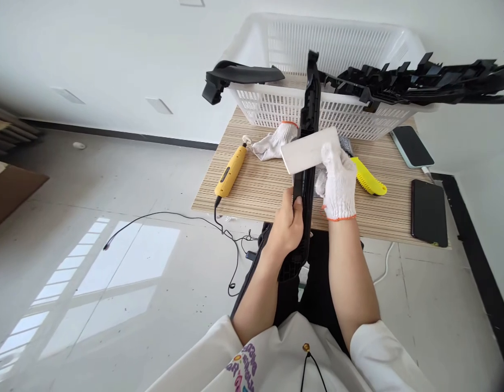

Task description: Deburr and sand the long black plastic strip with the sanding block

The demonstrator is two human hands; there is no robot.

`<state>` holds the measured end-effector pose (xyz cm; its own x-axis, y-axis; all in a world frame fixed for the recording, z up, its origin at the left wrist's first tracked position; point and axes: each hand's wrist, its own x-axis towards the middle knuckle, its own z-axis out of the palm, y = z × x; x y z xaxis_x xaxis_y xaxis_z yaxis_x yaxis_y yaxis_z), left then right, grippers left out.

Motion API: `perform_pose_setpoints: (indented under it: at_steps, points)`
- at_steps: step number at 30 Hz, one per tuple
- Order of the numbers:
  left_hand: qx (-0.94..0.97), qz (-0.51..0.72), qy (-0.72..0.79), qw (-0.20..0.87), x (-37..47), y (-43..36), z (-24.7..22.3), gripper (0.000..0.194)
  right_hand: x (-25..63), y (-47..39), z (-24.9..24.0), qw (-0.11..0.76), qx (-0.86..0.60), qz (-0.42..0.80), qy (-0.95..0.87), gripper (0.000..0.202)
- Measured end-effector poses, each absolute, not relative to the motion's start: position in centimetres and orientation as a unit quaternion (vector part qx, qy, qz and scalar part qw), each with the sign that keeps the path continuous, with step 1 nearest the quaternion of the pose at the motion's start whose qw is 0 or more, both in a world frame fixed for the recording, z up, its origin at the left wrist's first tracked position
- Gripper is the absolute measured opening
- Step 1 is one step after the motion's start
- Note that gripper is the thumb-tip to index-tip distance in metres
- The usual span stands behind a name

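Observation:
My bare left hand point(287, 224) is closed around a long black plastic trim piece point(310, 109), held upright over the table's front edge. In a white knit glove with an orange cuff, my right hand point(337, 177) grips a flat white rectangular piece point(309, 151), which crosses in front of the trim. Whether the white piece touches the trim I cannot tell. Beside them on the table lie an empty white glove point(276, 142) and, to the right, a yellow tool handle point(369, 177), its far end partly hidden.
A white plastic basket point(272, 106) stands at the back, with a curved black part point(247, 73) and several long black parts point(423, 81) across its rim. A yellow rotary tool point(230, 171) trails a cable down the left. Two phones point(413, 146) point(429, 212) lie at the right.

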<state>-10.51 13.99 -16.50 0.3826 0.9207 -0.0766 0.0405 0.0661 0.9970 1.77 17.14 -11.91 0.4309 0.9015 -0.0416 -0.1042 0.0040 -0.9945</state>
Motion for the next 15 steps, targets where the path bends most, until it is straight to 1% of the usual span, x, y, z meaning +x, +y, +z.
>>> perform_pose_setpoints:
  at_steps: [4, 8, 11, 13, 15]
  points:
    - [0.557, 0.386, 0.433, 0.595, -10.73, 14.21, -16.76, 0.038, 1.53, 16.84, -12.02, 0.609, -0.552, 0.432, -0.370, 0.041]
    - [0.560, 0.382, 0.424, 0.601, -10.94, 14.42, -16.93, 0.038, 1.57, 16.73, -11.91, 0.633, -0.549, 0.427, -0.341, 0.042]
    - [0.541, 0.385, 0.436, 0.608, -11.03, 14.45, -16.94, 0.038, 1.77, 16.80, -11.66, 0.585, -0.539, 0.476, -0.375, 0.042]
    - [0.547, 0.384, 0.432, 0.606, -11.08, 14.44, -16.94, 0.038, 1.87, 16.88, -11.52, 0.592, -0.552, 0.460, -0.365, 0.042]
    - [0.556, 0.384, 0.425, 0.603, -11.11, 14.43, -16.94, 0.037, 1.89, 16.91, -11.44, 0.616, -0.563, 0.434, -0.339, 0.041]
